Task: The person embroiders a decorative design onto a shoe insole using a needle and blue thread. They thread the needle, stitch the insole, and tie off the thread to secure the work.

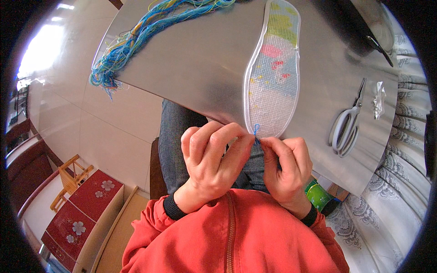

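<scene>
An embroidery insole [273, 71] with white edging and a printed pattern lies on the table, its wide end towards me. Beside that end, my left hand [215, 157] pinches a blue thread [257, 129] between thumb and forefinger. Close by on the right, my right hand [288, 167] has its thumb and forefinger pinched together at the same thread. A small loop of the thread stands up between the fingertips, over the insole's near edge. Whether a needle is held cannot be made out.
A grey table [191, 58] carries a bundle of blue and yellow embroidery threads [116, 56] at the upper left. White-handled scissors [345, 128] and a crumpled foil piece [379, 100] lie at the right. A patterned curtain [404, 163] hangs beside the table's right edge.
</scene>
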Available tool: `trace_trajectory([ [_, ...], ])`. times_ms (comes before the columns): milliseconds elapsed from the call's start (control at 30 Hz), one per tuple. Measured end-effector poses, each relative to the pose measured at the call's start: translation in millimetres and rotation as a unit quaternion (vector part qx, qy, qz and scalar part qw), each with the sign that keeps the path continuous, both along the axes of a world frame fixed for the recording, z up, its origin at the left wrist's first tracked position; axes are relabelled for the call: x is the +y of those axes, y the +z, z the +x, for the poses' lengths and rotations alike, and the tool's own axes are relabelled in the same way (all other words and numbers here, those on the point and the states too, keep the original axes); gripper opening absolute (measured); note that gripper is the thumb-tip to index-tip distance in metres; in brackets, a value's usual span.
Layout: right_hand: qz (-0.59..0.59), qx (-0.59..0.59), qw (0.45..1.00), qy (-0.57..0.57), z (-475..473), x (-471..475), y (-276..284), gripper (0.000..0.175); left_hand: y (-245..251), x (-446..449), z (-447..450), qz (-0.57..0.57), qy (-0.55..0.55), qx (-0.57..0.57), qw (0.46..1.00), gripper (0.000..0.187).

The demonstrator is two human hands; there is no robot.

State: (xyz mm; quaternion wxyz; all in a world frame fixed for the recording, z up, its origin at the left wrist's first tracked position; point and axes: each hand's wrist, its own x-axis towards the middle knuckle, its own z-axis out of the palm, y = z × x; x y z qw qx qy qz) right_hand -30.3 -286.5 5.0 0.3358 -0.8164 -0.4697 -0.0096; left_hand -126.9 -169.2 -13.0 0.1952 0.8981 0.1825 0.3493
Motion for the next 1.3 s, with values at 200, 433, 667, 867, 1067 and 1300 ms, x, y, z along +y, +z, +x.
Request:
trace_trajectory([
  [200,0.003,-0.002,1.000,-0.004,0.2,0.6,-0.8,0.016,-0.5,0.6,0.5,-0.003,-0.006,-0.003,1.000,0.027],
  [433,0.009,-0.005,1.000,-0.007,0.3,1.3,-2.3,0.015,-1.8,0.5,2.0,-0.013,-0.008,-0.008,1.000,0.026],
  [667,0.010,-0.014,1.000,-0.009,0.7,2.5,-2.9,0.012,-7.3,1.4,2.6,-0.050,-0.002,-0.025,0.998,0.025],
  [867,0.010,-0.005,1.000,-0.014,0.6,2.7,-3.0,0.012,-7.2,1.8,0.4,-0.040,0.001,-0.027,0.999,0.026],
  [1067,0.012,0.006,1.000,-0.015,0.9,3.3,-3.0,0.012,-6.9,1.5,0.3,-0.023,-0.010,-0.020,0.999,0.027],
  [1300,0.008,0.008,1.000,-0.021,0.1,3.2,-3.5,0.012,-9.7,1.2,1.9,-0.026,-0.006,-0.027,0.999,0.025],
])
